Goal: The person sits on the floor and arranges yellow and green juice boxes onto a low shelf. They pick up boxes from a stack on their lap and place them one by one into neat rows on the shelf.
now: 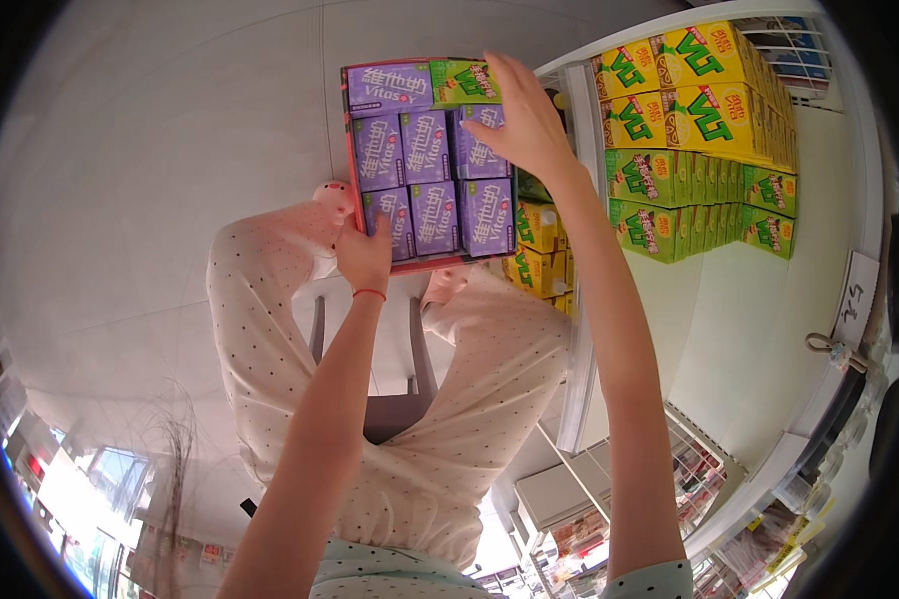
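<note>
A red-edged cardboard tray [430, 265] sits tilted in front of my knees, packed with several purple drink cartons [433, 222]. One green drink carton [459, 84] lies along its far side, at the right. My left hand [366, 254] grips the tray's near left corner, its thumb over the front of a purple carton and its other fingers partly hidden. Over the far right corner reaches my right hand [529, 120], fingers stretched and apart, thumb against a purple carton. Its fingers overlap the right end of the green carton.
On the white shelf [709, 329] at my right stand stacked yellow cartons [714, 120] above rows of green cartons [649, 230]. More yellow cartons [534, 270] stand low between the tray and shelf. A grey stool [402, 414] is beneath me.
</note>
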Available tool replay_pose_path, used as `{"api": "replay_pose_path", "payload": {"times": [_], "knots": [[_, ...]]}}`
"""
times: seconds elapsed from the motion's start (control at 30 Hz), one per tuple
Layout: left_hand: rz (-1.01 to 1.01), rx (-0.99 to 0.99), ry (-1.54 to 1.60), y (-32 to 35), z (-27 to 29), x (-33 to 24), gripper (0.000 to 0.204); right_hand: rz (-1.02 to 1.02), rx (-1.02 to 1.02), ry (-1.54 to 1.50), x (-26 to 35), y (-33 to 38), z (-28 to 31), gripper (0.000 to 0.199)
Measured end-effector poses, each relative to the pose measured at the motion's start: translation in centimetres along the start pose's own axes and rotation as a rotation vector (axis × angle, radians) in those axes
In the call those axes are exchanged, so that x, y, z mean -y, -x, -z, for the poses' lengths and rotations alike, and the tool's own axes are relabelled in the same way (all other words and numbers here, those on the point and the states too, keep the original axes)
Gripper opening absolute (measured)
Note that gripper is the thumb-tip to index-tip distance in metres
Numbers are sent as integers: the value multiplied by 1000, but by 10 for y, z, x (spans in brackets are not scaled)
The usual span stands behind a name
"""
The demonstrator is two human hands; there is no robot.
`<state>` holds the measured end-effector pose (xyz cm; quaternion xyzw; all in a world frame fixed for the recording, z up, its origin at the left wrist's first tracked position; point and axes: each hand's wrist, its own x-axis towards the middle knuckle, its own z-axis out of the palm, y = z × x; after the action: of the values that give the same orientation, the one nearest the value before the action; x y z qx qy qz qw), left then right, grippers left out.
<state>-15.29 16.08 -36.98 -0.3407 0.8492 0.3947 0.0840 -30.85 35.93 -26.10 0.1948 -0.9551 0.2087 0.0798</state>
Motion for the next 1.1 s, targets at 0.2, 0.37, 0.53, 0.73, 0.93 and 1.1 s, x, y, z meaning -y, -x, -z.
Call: {"api": "replay_pose_path", "payload": {"times": [0.2,0.37,0.53,0.73,0.93,1.1], "knots": [[2,-10,21,2,-5,2,36,-14,176,349,-25,-23,-70,75],[30,-19,29,2,-2,0,40,-112,303,341,-15,-40,-68,67],[25,-3,34,7,-4,-5,41,-143,32,116,-21,-14,-28,65],[4,29,67,3,1,1,47,-114,-288,-223,27,54,34,71],[-319,-168,419,33,6,4,55,-146,66,-136,115,150,72,67],[-714,138,158,122,90,-19,40,-266,231,-178,165,217,51,69]]}}
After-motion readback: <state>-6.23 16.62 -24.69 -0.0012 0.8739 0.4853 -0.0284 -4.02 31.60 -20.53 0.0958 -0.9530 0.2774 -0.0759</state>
